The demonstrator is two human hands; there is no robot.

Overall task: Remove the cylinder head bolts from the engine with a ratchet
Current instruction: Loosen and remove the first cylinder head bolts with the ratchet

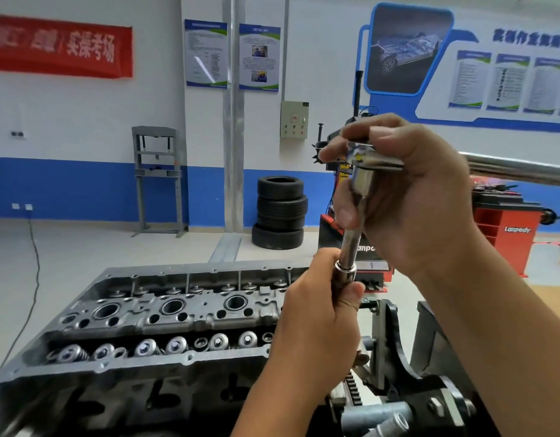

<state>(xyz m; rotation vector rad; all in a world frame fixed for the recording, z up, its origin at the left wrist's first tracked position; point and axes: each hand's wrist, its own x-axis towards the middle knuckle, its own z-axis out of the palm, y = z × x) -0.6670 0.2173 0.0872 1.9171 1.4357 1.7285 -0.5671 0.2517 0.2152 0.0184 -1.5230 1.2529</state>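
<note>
The right hand (408,190) is curled around the ratchet head (371,159), its fingers clamped over the top and the thumb against the chrome extension bar (351,244) below, while the handle runs off to the right. The left hand (322,313) is wrapped tightly around the lower part of that bar, held above the right end of the cylinder head (165,313). The head's open cavity holds rows of valve springs (146,346) and three round wells (173,306).
</note>
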